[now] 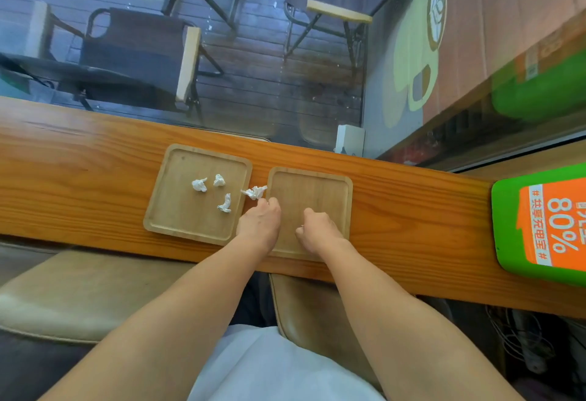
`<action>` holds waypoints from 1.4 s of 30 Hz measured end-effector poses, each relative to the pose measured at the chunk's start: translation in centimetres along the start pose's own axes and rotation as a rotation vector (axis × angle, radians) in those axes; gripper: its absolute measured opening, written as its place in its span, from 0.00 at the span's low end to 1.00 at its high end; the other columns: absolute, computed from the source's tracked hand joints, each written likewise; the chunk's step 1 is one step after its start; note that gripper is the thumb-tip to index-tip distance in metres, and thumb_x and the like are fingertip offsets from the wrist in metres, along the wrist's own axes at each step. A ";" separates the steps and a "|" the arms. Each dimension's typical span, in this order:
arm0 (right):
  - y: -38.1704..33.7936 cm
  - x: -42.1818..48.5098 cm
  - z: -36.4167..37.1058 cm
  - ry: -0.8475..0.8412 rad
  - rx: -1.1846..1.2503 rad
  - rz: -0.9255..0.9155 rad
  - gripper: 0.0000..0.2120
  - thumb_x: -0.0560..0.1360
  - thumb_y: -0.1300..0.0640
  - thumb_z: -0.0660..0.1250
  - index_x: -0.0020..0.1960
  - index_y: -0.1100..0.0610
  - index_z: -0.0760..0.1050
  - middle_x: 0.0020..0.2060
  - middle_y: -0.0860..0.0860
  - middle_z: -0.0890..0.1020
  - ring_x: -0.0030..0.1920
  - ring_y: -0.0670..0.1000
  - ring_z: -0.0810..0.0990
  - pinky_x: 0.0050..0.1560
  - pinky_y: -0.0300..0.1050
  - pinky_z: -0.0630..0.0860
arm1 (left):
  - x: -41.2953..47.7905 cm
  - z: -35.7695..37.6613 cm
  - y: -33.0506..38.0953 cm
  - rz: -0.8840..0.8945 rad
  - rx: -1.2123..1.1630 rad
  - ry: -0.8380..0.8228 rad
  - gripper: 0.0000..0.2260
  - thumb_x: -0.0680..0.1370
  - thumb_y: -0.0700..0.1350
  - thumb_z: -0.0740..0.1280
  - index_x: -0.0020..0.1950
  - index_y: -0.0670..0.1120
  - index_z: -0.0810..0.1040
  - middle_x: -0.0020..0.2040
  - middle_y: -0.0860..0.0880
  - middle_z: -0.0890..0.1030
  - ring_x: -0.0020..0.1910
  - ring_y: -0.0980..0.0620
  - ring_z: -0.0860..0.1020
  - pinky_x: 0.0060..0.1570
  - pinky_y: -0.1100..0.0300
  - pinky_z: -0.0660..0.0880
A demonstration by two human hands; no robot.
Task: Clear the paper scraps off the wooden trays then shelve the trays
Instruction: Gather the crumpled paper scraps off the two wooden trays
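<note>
On the left tray lie three crumpled paper scraps; a fourth scrap sits on the rim gap toward the right tray. Left hand, fingers curled, touches that scrap at its fingertips. Right hand rests loosely fisted on the right tray, its contents hidden. Both trays sit side by side on the wooden counter.

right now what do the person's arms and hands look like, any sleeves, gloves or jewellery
Both forearms are bare from the bottom of the frame up to the wrists, with no sleeves in view. The left hand and right hand wear no gloves, and no watch, bracelet or ring is visible. A pale garment shows below, between the arms.
</note>
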State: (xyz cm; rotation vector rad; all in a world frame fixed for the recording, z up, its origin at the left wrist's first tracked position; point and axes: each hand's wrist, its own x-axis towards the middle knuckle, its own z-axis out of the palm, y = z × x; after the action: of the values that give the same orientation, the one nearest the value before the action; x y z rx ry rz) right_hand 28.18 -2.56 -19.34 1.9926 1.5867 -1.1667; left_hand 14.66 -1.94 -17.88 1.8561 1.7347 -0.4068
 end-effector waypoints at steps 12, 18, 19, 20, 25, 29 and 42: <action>-2.1 -3.0 -1.7 -0.003 0.010 -0.105 0.14 0.79 0.58 0.59 0.60 0.56 0.79 0.54 0.55 0.81 0.51 0.57 0.80 0.55 0.53 0.80 | -4.7 -0.9 -2.6 -0.042 -0.100 0.106 0.06 0.76 0.35 0.66 0.45 0.45 0.72 0.55 0.47 0.68 0.42 0.48 0.73 0.42 0.53 0.73; -4.1 -3.1 -2.1 0.020 -0.021 -0.210 0.14 0.80 0.56 0.54 0.58 0.54 0.77 0.54 0.55 0.80 0.52 0.57 0.79 0.56 0.56 0.78 | -5.2 -1.2 -5.3 -0.175 -0.152 0.088 0.05 0.78 0.36 0.58 0.49 0.46 0.69 0.51 0.46 0.72 0.46 0.44 0.76 0.46 0.50 0.74; -4.3 -3.1 -1.9 0.024 -0.026 -0.226 0.12 0.80 0.55 0.55 0.55 0.54 0.76 0.52 0.54 0.80 0.50 0.56 0.79 0.55 0.56 0.79 | -5.3 -1.2 -5.7 -0.181 -0.137 0.088 0.05 0.78 0.37 0.57 0.49 0.47 0.69 0.50 0.46 0.73 0.46 0.43 0.76 0.44 0.50 0.73; -4.5 -3.0 -1.7 0.031 -0.035 -0.239 0.09 0.80 0.55 0.56 0.53 0.53 0.74 0.50 0.54 0.80 0.48 0.56 0.79 0.53 0.56 0.79 | -5.3 -1.2 -5.9 -0.186 -0.117 0.088 0.05 0.78 0.38 0.57 0.49 0.47 0.69 0.50 0.46 0.74 0.46 0.43 0.76 0.43 0.51 0.72; -5.8 -2.8 -0.8 0.100 -0.056 -0.286 0.07 0.80 0.50 0.59 0.49 0.53 0.69 0.45 0.53 0.79 0.43 0.55 0.78 0.44 0.53 0.77 | -4.4 -1.0 -6.7 -0.176 0.007 0.086 0.08 0.80 0.46 0.57 0.52 0.47 0.73 0.48 0.46 0.79 0.46 0.43 0.79 0.38 0.53 0.69; -7.5 -2.0 -1.0 0.156 -0.053 -0.339 0.05 0.81 0.51 0.60 0.52 0.52 0.70 0.44 0.53 0.78 0.42 0.56 0.76 0.40 0.49 0.71 | -2.8 -1.7 -6.8 -0.151 0.034 0.107 0.14 0.82 0.53 0.55 0.52 0.47 0.77 0.48 0.45 0.80 0.46 0.44 0.79 0.38 0.54 0.69; -10.1 0.1 -1.7 0.173 -0.092 -0.316 0.04 0.82 0.51 0.59 0.52 0.51 0.68 0.43 0.53 0.79 0.39 0.54 0.78 0.37 0.51 0.76 | 0.0 -3.4 -10.3 -0.150 -0.004 0.097 0.15 0.82 0.53 0.55 0.66 0.49 0.65 0.44 0.45 0.79 0.43 0.43 0.79 0.34 0.52 0.69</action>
State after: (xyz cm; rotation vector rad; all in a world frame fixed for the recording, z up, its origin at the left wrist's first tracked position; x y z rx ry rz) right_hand 19.55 1.86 -16.16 1.8740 2.0623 -1.0252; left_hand 4.04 0.14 -17.13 1.7751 1.9467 -0.3759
